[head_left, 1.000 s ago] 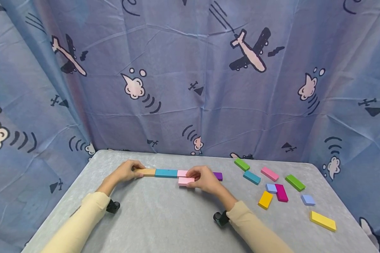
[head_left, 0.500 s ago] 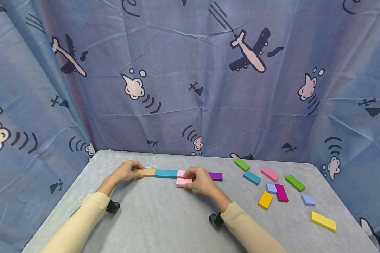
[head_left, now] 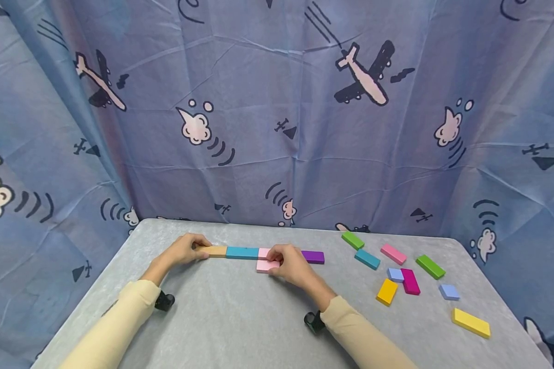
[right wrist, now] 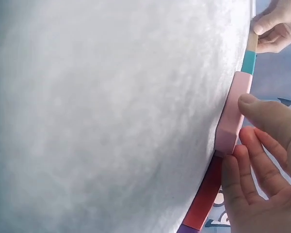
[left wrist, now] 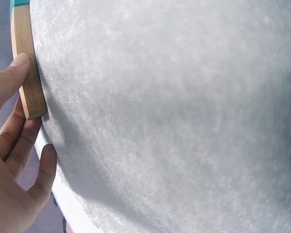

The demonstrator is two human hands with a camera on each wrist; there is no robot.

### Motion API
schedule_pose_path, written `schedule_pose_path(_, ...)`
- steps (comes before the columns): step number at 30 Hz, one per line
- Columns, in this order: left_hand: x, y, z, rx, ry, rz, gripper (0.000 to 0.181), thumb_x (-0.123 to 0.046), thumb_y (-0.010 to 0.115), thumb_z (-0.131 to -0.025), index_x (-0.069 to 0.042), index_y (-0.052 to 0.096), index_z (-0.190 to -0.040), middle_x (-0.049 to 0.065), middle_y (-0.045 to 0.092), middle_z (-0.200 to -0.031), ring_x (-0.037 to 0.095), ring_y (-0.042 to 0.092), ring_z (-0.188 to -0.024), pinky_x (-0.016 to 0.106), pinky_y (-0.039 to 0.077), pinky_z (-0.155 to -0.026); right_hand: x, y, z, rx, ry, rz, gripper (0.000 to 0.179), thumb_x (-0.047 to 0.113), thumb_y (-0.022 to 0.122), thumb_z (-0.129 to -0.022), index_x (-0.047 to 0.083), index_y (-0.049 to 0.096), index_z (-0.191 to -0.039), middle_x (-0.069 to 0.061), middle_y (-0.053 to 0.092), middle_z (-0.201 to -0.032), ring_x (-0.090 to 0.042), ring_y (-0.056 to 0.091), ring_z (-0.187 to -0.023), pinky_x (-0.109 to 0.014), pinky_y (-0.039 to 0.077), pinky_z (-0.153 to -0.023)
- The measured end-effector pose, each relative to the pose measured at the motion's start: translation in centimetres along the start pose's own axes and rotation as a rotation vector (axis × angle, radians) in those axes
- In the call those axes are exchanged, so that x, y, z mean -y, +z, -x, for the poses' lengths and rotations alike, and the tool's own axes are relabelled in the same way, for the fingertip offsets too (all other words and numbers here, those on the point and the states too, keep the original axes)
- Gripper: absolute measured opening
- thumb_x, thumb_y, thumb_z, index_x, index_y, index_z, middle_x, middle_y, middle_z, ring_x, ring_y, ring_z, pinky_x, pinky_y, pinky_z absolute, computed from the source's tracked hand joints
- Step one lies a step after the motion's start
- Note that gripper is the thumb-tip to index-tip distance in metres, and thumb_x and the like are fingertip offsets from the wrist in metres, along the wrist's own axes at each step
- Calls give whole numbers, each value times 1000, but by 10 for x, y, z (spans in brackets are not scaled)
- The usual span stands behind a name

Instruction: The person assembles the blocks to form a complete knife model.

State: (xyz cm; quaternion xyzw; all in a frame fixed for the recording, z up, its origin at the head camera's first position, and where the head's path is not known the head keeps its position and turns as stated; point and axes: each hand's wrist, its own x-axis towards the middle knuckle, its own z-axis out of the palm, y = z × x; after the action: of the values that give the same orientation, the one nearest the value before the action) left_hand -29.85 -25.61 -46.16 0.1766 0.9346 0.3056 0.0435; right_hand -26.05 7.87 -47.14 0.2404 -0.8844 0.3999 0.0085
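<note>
Toward the back of the table runs a row of flat blocks. From the left come a plain wooden block [head_left: 217, 251], a teal block [head_left: 242, 253], a light pink block [head_left: 264, 253], a red block [right wrist: 203, 196] and a purple block [head_left: 314, 257]. My left hand [head_left: 184, 249] pinches the wooden block near its left end, thumb on the near side. With thumb and fingers, my right hand [head_left: 293, 264] grips another light pink block [head_left: 266, 266], lying lengthwise along the near side of the row's pink one. That hand hides the red block in the head view.
Loose blocks lie at the right of the grey table [head_left: 231, 318]: green [head_left: 430, 266], teal [head_left: 367, 259], pink [head_left: 393, 253], magenta [head_left: 410, 281], orange-yellow [head_left: 387, 291], yellow [head_left: 471, 322] and light blue [head_left: 449, 292]. A patterned curtain [head_left: 249, 128] hangs behind.
My right hand has shifted slightly left with the light pink block, and more of the purple block shows. The left hand keeps its place on the wooden block.
</note>
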Motion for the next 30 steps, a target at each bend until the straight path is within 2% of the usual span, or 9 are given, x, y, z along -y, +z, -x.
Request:
schedule_pose_path(13,0,-1,1,2,10,12,20,-8,80,-88,-5,76,-108,8,71,-104,26,62,-93,49,48,-87,-3,1,-1,-23,8,19,25,-3,88,-76,5,71,-93,-3,65,-87,-19,59,-81,-32,49,-73)
schedule_pose_path(24,0,-2,1,2,17,16,20,-7,80,-88,-5,76,-108,7,71,-103,25,62,-93,49,47,-87,-4,2,-2,-52,-12,-4,24,-6,87,-74,4,71,-90,-3,66,-85,-20,60,-80,-31,49,-71)
schedule_pose_path(30,-1,-3,2,3,23,17,20,-7,80,-88,-4,76,-107,7,72,-103,25,62,-93,49,48,-87,-4,1,-2,-59,2,-19,23,-6,87,-75,4,73,-90,-4,68,-85,-21,62,-81,-31,50,-72)
